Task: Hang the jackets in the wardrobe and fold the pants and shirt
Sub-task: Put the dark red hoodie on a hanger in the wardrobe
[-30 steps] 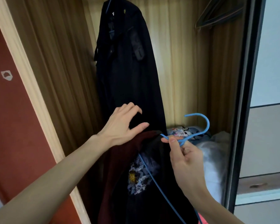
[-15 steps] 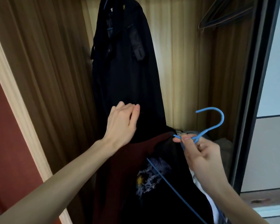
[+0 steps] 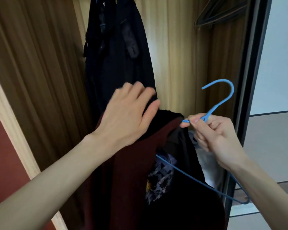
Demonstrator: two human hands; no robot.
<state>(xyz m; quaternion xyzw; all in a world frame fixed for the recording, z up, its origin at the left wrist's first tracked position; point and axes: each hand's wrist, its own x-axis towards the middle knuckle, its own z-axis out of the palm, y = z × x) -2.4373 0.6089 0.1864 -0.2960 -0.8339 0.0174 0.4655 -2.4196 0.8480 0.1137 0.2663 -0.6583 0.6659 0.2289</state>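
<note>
Head view: no readable writing.

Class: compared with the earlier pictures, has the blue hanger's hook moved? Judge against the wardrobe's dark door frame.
Yes. The blue hanger's hook, pinched by the right hand, has moved right, closer to the wardrobe's dark door frame.

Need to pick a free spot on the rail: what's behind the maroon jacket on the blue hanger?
Behind the maroon jacket hangs a black jacket against the wardrobe's wooden back wall. Its lower part is covered by the maroon jacket and left hand. The rail is not visible.
</note>
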